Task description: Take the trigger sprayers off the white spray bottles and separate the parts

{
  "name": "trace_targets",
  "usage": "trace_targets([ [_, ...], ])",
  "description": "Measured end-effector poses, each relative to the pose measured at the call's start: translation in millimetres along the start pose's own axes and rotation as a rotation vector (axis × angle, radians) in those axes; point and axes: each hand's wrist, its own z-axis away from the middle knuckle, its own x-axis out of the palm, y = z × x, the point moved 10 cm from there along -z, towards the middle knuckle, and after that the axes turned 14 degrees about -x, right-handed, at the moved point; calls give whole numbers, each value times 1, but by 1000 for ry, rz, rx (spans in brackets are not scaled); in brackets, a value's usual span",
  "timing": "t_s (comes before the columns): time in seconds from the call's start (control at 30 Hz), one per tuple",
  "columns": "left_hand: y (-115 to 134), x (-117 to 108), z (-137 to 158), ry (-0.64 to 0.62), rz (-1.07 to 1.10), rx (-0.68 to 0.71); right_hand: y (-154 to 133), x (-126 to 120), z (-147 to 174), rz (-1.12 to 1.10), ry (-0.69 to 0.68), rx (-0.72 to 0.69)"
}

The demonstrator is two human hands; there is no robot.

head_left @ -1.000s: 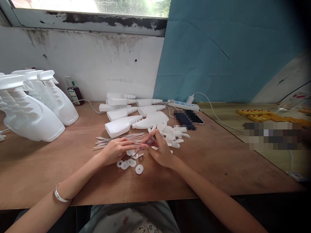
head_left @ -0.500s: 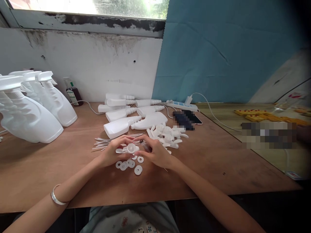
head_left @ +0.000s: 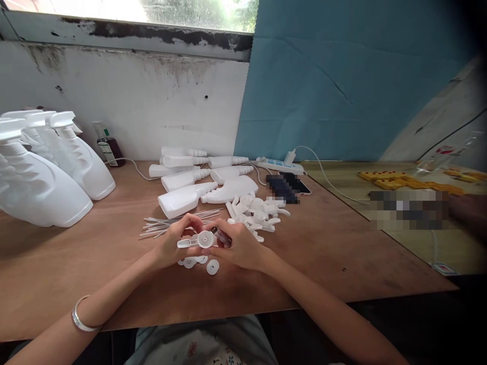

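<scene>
In the middle of the table, my left hand (head_left: 175, 242) is closed around a white spray trigger head (head_left: 206, 239). Its round cap opening faces up at me and its trigger end points left. My right hand (head_left: 241, 243) grips a short, dark, shiny tool (head_left: 221, 236) whose exact kind I cannot make out. Fingers of that hand also touch the right side of the trigger head. Just below lie several white ring washers (head_left: 213, 267), some half hidden under my left hand. Thin white dip tubes (head_left: 160, 226) are spread behind my left hand.
More trigger heads (head_left: 262, 208) are piled beyond my right hand. Empty white bottles (head_left: 186, 199) lie behind, and assembled spray bottles (head_left: 41, 177) stand left. A dark bottle (head_left: 110, 147), power strip (head_left: 279, 165) and phone (head_left: 297, 183) sit farther back. Another person's hand (head_left: 467, 213) is at right.
The trigger head has come slightly toward me, its cup turned more squarely upward, and both hands have moved in over the washers. The view has shifted a little.
</scene>
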Motion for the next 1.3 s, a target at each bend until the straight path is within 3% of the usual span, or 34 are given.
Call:
trace_targets([
  [0.1, 2, 4, 0, -43, 14, -19, 1, -8, -1, 18, 42, 12],
  [0.17, 0, 6, -1, -72, -12, -41, 5, -30, -2, 63, 135, 38],
  [0.3, 1, 19, 1, -196, -200, 4, 20, -122, 17, 297, 578, 173],
  [0.37, 6, 31, 6, -286, -301, 80, 30, -164, 31, 456, 717, 245],
  [0.47, 13, 43, 13, -381, -391, 164, 63, -194, 38, 662, 609, 380],
  [0.6, 17, 50, 18, -423, -448, 214, 123, -198, 47, 803, 334, 636],
  [0.7, 16, 52, 19, -440, -470, 236, 150, -197, 51, 872, 263, 774],
  [1.0, 11, 51, 15, -371, -458, 289, 184, -183, 41, 889, 153, 893],
  [1.3, 3, 49, 14, -347, -519, 244, 200, -167, 52, 844, 24, 958],
])
